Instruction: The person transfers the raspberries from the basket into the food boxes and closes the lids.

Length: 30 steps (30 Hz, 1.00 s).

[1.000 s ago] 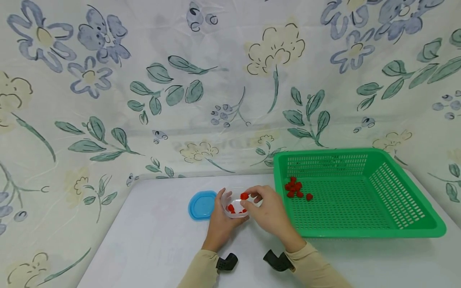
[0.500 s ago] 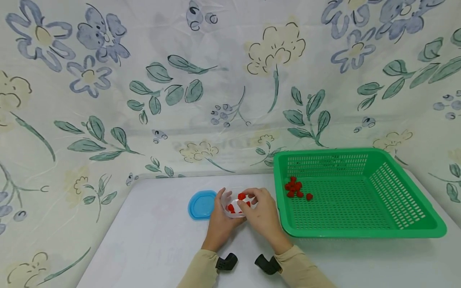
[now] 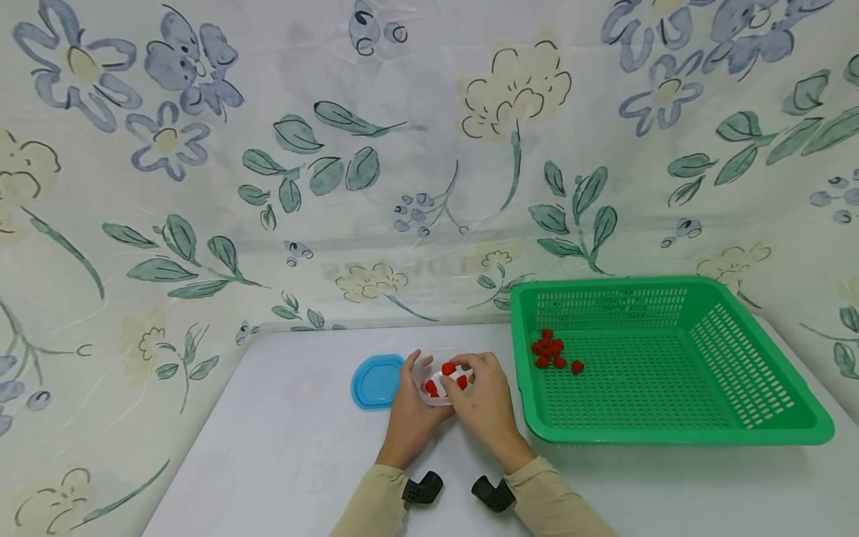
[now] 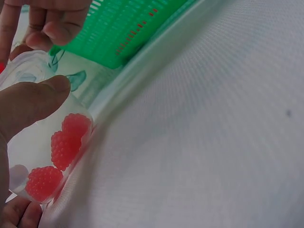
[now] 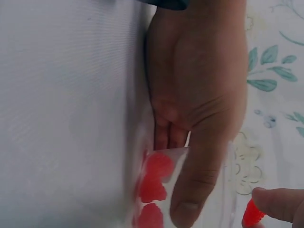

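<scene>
My left hand (image 3: 408, 426) grips a small clear plastic container (image 4: 28, 147), its thumb (image 4: 40, 99) lying along the side wall. Several red raspberries (image 4: 44, 183) rest on the container's bottom, seen through the wall in both wrist views. Over the container's opening, my right hand (image 3: 488, 406) pinches another raspberry (image 5: 253, 213) between thumb and fingertips. Just left of the left hand lies a blue lid (image 3: 376, 382), flat on the white table. The undersides of the left fingers are mostly hidden behind the container in the head view.
A large green plastic basket (image 3: 678, 434) stands on the right of the white table (image 3: 288, 432). Several raspberries (image 3: 546, 349) are clustered at its left end, with one slightly apart. A floral cloth (image 3: 429, 149) hangs behind the table.
My right hand has moved slightly left and lower over the container, still pinching the raspberry. Another raspberry inside now shows more plainly beneath the fingers. The left hand and container have stayed in place.
</scene>
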Motion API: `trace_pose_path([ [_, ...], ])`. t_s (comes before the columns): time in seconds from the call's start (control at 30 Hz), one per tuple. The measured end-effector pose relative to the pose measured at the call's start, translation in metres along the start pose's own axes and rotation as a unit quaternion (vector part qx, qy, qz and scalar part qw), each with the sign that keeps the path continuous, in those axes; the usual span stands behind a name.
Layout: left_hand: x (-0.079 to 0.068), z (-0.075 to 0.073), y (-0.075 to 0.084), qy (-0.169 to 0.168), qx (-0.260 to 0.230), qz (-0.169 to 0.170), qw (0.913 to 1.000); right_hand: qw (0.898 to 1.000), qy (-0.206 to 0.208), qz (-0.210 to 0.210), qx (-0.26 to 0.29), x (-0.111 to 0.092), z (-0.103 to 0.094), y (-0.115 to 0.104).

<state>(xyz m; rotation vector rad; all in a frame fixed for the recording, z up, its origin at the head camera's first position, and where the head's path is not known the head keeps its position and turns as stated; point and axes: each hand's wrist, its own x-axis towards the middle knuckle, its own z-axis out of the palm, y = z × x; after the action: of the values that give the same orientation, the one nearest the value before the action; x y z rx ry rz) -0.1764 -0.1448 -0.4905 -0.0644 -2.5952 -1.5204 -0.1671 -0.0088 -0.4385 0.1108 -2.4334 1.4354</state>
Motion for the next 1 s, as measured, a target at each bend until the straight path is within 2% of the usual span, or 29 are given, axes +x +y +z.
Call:
trace_pose_path([
  [0.17, 0.0, 0.0, -0.001, 0.0, 0.004, 0.016, 0.9999, 1.0, 0.006, -0.003, -0.017, 0.0, 0.004, 0.007],
  [0.6, 0.001, -0.001, 0.0, -0.006, 0.01, 0.008, 0.9999, 1.0, 0.005, -0.003, -0.03, -0.001, 0.009, 0.014],
  [1.0, 0.001, 0.0, -0.003, -0.002, 0.011, 0.016, 0.9998, 1.0, 0.004, -0.002, -0.029, -0.001, 0.01, 0.016],
])
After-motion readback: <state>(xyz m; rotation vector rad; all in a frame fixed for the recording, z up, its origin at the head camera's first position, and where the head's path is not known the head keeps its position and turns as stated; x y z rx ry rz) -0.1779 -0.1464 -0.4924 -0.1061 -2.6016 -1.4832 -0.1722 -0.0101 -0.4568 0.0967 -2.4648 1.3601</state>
